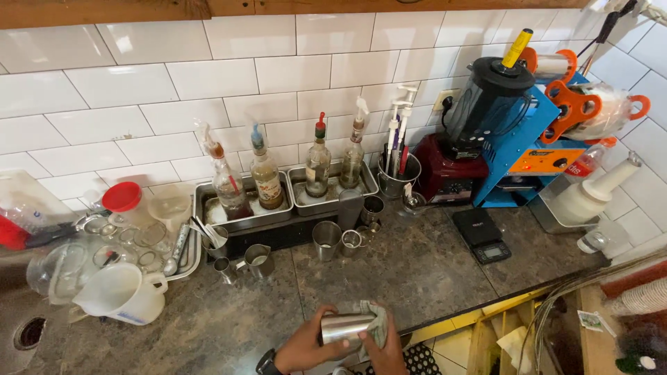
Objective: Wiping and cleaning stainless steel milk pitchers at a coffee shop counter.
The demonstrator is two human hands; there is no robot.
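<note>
Steel cup [345,328] lies sideways at counter [417,271] front edge, gripped by left hand [306,347]. Right hand [384,349] presses cloth [375,321] against its open end. Small steel cups [326,239] stand behind; syrup bottles [266,179] in trays.

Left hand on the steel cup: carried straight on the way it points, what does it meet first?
The left hand points rightward along the counter edge, so it would first meet the steel cup it already grips, then the cloth and right hand. Depth beyond is unclear.
</note>
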